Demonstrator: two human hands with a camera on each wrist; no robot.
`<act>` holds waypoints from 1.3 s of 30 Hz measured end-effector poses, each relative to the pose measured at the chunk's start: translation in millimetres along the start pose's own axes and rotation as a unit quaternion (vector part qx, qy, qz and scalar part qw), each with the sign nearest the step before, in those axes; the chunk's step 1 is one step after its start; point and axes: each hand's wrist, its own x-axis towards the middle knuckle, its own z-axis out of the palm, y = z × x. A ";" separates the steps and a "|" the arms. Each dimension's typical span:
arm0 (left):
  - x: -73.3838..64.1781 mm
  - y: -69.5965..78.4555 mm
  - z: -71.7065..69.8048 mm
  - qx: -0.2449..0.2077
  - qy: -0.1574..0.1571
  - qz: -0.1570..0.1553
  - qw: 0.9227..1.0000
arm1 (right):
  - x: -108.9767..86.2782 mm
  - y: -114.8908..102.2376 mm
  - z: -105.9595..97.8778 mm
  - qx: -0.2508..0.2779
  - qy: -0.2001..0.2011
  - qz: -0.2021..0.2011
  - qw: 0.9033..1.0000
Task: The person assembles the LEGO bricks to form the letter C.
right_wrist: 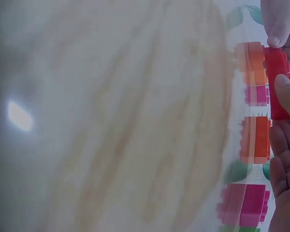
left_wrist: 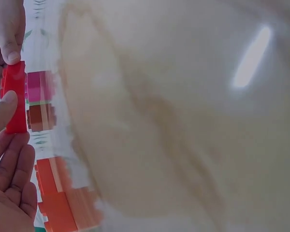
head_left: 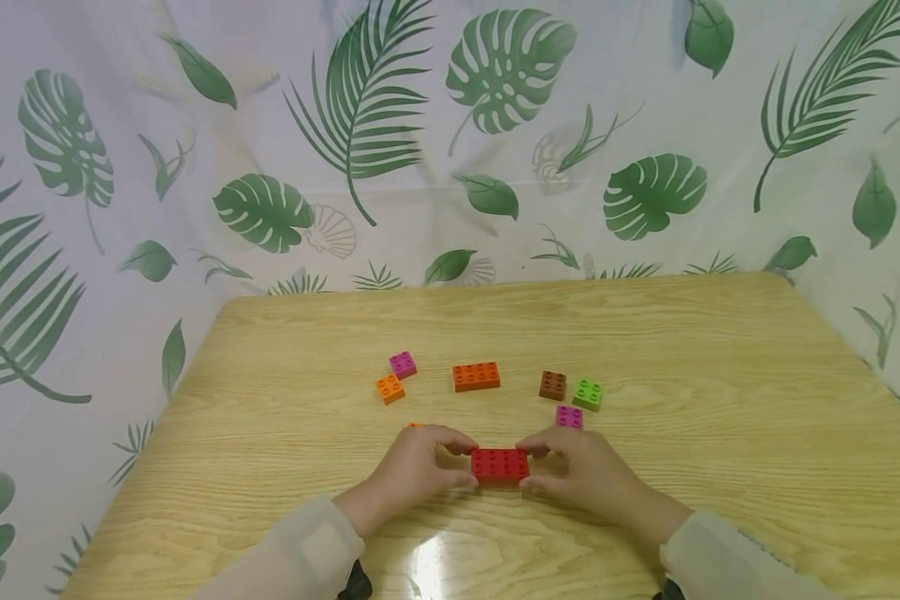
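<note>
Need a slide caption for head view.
Left hand and right hand grip opposite ends of a red brick at a table.

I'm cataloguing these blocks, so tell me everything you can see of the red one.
The red brick is an oblong toy block, apparently glossy plastic, with two rows of four round studs on top. It is held studs up, lengthwise across the person's front, the left hand pinching one end and the right hand the other. Whether it touches the table is unclear.

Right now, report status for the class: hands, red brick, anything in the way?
Left hand and right hand pinching opposite ends. Red brick studs up. Possibly in the way: magenta brick just beyond right hand.
</note>
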 end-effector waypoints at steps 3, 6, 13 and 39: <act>-0.1 0.7 1.4 0.015 -0.002 0.004 1.000 | -1.1 0.2 1.1 -0.003 -0.005 0.008 1.000; 0.8 1.1 2.5 0.036 -0.003 0.007 0.999 | -1.2 0.5 1.9 -0.009 -0.009 0.015 1.000; 4.1 1.5 7.2 0.089 -0.010 0.015 0.996 | -2.3 1.5 2.8 -0.016 -0.015 0.024 0.999; 5.4 4.0 15.6 0.097 -0.015 0.023 0.995 | -6.1 8.4 5.4 -0.021 -0.010 0.007 1.000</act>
